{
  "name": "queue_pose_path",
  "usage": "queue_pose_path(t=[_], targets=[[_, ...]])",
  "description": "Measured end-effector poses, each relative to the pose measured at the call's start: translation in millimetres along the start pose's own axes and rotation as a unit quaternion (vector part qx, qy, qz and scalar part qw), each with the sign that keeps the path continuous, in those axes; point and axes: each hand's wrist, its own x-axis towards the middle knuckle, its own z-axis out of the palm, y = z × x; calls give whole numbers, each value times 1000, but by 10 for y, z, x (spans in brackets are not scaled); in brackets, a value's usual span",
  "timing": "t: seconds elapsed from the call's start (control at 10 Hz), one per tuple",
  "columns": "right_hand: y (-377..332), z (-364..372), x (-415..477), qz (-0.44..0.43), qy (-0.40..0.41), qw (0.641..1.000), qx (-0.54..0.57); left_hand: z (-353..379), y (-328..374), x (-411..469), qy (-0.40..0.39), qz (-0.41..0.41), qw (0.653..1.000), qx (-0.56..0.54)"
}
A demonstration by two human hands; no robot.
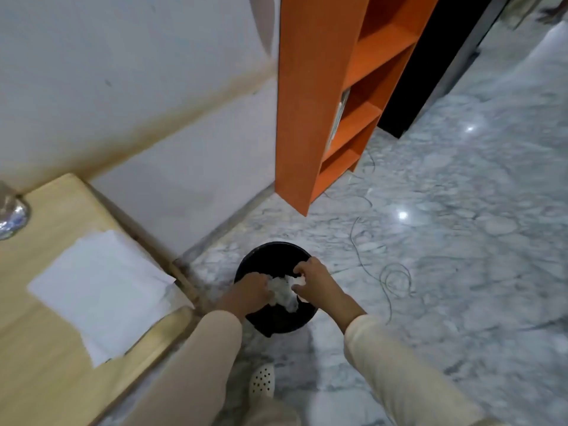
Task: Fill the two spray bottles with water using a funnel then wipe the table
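Both of my hands hold a crumpled white cloth (284, 292) over a black round bucket (270, 259) on the marble floor. My left hand (250, 292) grips the cloth's left end and my right hand (315, 279) grips its right end, the wad bunched between them. The wooden table (46, 364) lies at the left, with a flat white sheet (98, 287) on its corner. A shiny metal object (10, 216) sits at the table's far left edge, mostly cut off. No spray bottles or funnel are in view.
An orange shelf unit (310, 103) stands against the white wall beyond the bucket. A thin cable (395, 278) loops across the marble floor to the right. My white perforated shoe (262, 381) is below the bucket.
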Motion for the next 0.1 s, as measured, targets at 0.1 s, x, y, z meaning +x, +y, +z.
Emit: queue_pose_path(t=[0.1], targets=[[-8, -15, 309, 22, 4, 999, 29, -232, -15, 251, 16, 8, 1000, 9]])
